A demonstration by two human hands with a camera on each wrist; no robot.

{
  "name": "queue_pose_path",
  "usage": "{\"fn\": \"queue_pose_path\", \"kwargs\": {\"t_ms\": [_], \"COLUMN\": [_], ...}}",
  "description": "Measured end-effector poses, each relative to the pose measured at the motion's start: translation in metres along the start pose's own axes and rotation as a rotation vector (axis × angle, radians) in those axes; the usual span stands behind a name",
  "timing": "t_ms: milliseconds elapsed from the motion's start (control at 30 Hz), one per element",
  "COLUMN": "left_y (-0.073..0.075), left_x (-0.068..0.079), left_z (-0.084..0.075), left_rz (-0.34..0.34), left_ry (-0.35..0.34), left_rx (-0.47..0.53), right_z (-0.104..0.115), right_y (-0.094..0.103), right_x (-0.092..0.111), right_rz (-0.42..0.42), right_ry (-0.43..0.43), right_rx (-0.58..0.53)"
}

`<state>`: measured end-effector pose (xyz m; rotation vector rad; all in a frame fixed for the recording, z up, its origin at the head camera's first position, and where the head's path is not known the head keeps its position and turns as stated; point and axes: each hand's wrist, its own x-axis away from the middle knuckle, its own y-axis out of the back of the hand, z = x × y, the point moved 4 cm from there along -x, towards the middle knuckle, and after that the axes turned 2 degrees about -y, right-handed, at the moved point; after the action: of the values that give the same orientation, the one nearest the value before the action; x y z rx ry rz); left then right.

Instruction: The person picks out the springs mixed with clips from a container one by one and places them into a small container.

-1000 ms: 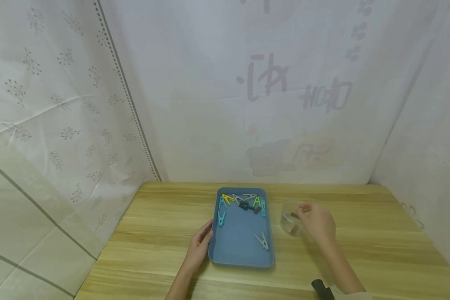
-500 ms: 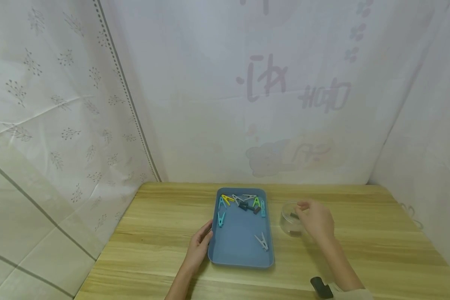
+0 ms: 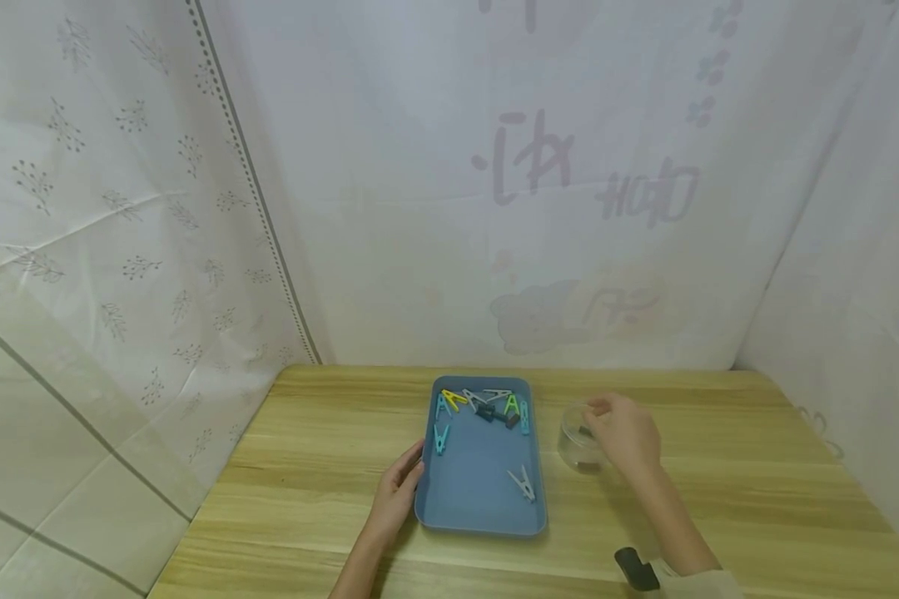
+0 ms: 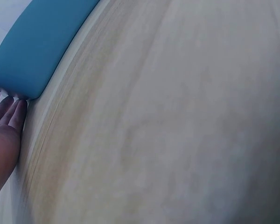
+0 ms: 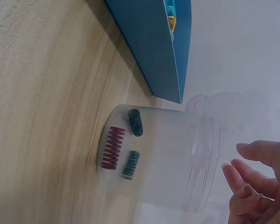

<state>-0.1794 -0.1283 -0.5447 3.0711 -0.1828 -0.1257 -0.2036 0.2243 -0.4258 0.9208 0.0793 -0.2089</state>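
My right hand [image 3: 625, 433] is over the mouth of a clear plastic jar [image 3: 570, 449]. In the right wrist view its thumb and fingers are apart, with nothing seen between them. A red coil spring [image 5: 113, 148] and two dark green springs [image 5: 135, 122] lie at the bottom of the jar. My left hand [image 3: 397, 492] rests against the left side of a blue tray [image 3: 483, 507]; in the left wrist view, fairly straight fingers [image 4: 18, 112] touch its wall. Several clothespins lie in the tray, among them a yellow clothespin [image 3: 454, 399] and a grey clothespin [image 3: 523, 483].
Dark springs [image 3: 494, 413] lie among the clothespins at the tray's far end. The jar stands just right of the tray on a wooden table [image 3: 307, 449]. Printed white curtains [image 3: 404, 249] hang behind and along both sides.
My right hand has shifted slightly left over the jar. Inside it, the reddish spring, blurred and tilted earlier, now lies flat at the bottom. The left hand and tray look unchanged.
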Motion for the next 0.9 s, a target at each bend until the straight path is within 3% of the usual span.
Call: {"fn": "queue_pose_path", "kwargs": {"t_ms": [300,900], "left_y": [0.0,0.0], "left_x": [0.0,0.0], "left_z": [0.002,0.001], "left_rz": [-0.016,-0.01], "left_ry": [-0.007,-0.004], "left_rx": [-0.033,-0.027], "right_z": [0.01,0.022], "right_y": [0.0,-0.006], "right_x": [-0.001,-0.007], "right_rz": [-0.038,0.012], "right_ry": [0.055,0.025], "right_rx": [0.003,-0.004]}}
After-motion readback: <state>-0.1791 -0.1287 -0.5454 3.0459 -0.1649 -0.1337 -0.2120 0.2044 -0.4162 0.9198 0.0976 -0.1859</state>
